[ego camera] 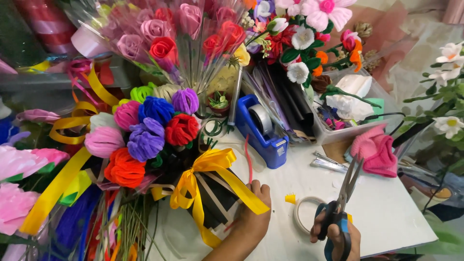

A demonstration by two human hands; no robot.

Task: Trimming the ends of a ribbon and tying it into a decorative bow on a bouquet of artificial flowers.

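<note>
A bouquet of fuzzy pipe-cleaner flowers (145,130) in purple, red, orange, pink and blue lies on the white table (386,212), wrapped in black paper and tied with a yellow ribbon bow (212,166). My left hand (253,212) rests closed on the wrap just below the bow, at the base of a thin red pipe cleaner (248,159) that sticks upward. My right hand (338,237) grips blue-and-black scissors (345,193), blades pointing up and slightly apart. A roll of clear tape (304,212) lies between my hands.
A blue tape dispenser (261,128) stands behind the bow. Cellophane-wrapped roses (169,34) and mixed craft flowers (309,29) crowd the back. A clear box (338,133) of supplies, a pink fuzzy piece (374,150), metal clips (328,163) and white flowers (447,87) sit at right.
</note>
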